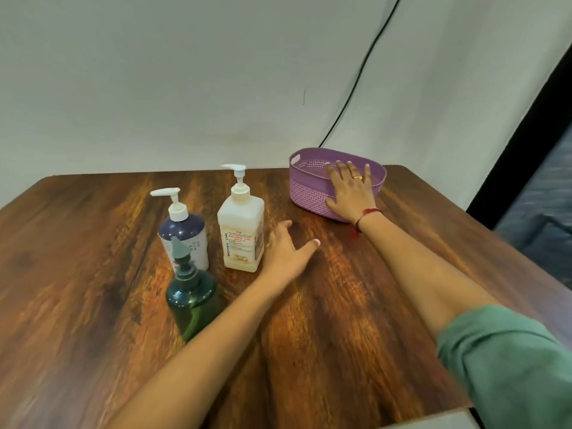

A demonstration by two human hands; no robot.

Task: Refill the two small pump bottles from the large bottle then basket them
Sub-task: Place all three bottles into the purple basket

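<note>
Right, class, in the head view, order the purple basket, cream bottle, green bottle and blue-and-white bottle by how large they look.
1. purple basket
2. cream bottle and green bottle: look alike; green is nearer the camera, so unranked
3. blue-and-white bottle, partly hidden

My wooden table (77,274) carries the cream large bottle (240,233) at eleven o'clock, a blue-and-white pump bottle (185,235) at ten, a green pump bottle (192,305) at nine, and the purple basket (306,193) at one.

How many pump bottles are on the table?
3. A green bottle stands nearest the camera, a blue-and-white bottle just behind it, and a cream bottle to their right, beside the left hand. None seems hidden.
</note>
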